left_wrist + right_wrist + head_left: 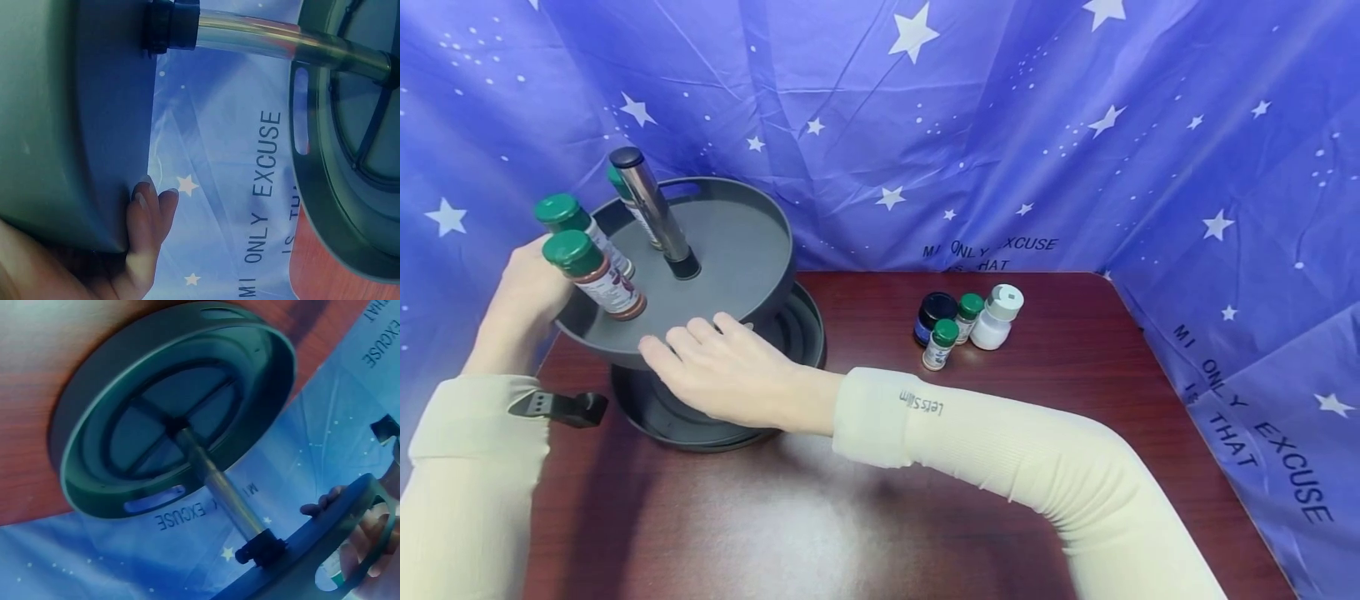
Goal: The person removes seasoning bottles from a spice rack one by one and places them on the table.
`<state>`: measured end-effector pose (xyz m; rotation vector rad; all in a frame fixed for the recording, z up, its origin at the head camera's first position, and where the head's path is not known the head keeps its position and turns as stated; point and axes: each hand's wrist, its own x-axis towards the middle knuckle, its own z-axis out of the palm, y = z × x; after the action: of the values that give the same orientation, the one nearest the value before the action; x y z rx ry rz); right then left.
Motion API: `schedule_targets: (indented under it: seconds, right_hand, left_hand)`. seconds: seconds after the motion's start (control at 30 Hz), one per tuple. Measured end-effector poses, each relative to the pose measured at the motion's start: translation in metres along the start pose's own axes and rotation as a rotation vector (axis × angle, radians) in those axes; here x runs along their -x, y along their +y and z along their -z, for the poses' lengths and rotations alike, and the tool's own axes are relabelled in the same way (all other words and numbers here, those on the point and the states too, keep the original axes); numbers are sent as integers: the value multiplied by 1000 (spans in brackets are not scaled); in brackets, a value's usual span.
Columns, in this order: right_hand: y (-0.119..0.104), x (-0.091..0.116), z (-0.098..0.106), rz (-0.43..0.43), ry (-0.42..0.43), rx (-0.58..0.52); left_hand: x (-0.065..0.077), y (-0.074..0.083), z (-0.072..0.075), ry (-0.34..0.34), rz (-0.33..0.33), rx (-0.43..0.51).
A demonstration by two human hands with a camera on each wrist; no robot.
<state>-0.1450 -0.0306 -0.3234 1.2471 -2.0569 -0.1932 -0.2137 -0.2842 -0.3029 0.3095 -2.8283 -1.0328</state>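
Note:
A dark grey two-tier turntable (733,237) stands on the table, a metal pole (657,212) rising through its middle. On the upper tray stand several spice bottles with green caps, including a front bottle (606,283) with reddish contents. My left hand (535,283) grips the left side of the upper tray; its fingers (147,212) reach underneath in the left wrist view. At the front, my right hand (722,371) holds the upper tray's rim, fingers bent over the edge. The lower tray (94,431) shows bare inside in the right wrist view.
To the right on the dark red table (865,500) stand a black-lidded jar (934,317), two small green-capped bottles, the nearer bottle (937,354) in front, and a white bottle (992,327). A blue star-patterned curtain (850,150) hangs close behind and at the sides.

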Motion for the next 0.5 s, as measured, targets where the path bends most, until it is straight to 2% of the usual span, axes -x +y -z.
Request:
schedule_targets:
  seconds: [0.13, 0.27, 0.5]
  right_hand:
    - [-1, -5, 2, -20, 20, -22]
    - [4, -7, 1, -9, 4, -61]
    - [10, -7, 0, -3, -38, -100]
  left_hand:
    - [0, 0, 0, 1, 0, 0]
    - [1, 0, 1, -6, 1, 10]
    - [2, 0, -1, -26, 29, 121]
